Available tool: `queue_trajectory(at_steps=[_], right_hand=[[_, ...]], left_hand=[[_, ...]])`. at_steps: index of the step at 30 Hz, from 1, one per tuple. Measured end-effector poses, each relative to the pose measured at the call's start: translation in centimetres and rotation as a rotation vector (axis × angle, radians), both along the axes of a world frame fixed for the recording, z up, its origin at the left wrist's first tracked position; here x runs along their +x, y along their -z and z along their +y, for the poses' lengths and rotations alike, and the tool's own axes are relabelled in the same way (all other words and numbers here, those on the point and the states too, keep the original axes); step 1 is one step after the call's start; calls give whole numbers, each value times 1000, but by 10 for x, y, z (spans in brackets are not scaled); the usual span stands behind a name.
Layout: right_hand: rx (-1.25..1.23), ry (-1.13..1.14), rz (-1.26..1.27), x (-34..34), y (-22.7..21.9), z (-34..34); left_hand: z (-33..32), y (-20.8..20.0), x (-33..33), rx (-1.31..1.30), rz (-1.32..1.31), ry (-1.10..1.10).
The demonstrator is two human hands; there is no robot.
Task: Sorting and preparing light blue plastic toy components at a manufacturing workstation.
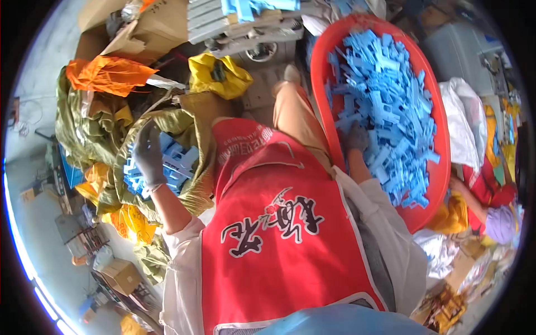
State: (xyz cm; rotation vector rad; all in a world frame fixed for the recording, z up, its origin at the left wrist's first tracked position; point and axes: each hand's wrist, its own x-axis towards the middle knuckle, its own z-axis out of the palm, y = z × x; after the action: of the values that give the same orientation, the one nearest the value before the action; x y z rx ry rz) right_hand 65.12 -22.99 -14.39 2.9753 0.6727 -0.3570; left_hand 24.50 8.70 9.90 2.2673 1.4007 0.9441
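My left hand (148,156), in a grey glove, is over the mouth of an olive-green woven sack (202,120) on my left. Its fingers look stretched out, and I see nothing held in them. Inside the sack, next to the hand, lie blue plastic pieces (177,163), some shaped like toy pistols. On my right stands a long red tub (441,134) heaped with similar blue plastic pieces (391,106). My right hand (355,138), also gloved in grey, reaches into its near left side and touches the heap. Its fingertips are hidden, so I cannot tell whether it grips a piece.
A grey metal machine (245,34) with blue pieces on top stands ahead. Near it are a yellow bag (219,77), an orange bag (111,75) and a cardboard box (151,33). A white sack (463,123) and another person's arm (469,200) are beyond the tub.
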Motion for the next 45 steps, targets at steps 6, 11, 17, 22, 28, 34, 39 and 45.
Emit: queue_trajectory(at_steps=[6, 11, 17, 22, 28, 34, 39, 45], right_hand=[[66, 50, 78, -6, 4, 4], [326, 35, 221, 3, 14, -19], [1183, 53, 539, -2, -26, -25], [1183, -67, 619, 6, -75, -7], [1713, 170, 1147, 5, -121, 14], [1718, 80, 1109, 3, -155, 26], [1736, -134, 899, 29, -188, 69], [1424, -630, 297, 33, -270, 168]], left_hand=[[2, -20, 60, 109, -57, 233], [6, -33, 91, 61, -71, 284], [32, -52, 136, 185, -78, 400], [54, -68, 180, 200, -45, 461], [78, -72, 221, 92, 5, 597], [82, -85, 237, -21, -2, 669], [90, -81, 240, 6, -84, 635], [75, -59, 175, -131, -330, 488]])
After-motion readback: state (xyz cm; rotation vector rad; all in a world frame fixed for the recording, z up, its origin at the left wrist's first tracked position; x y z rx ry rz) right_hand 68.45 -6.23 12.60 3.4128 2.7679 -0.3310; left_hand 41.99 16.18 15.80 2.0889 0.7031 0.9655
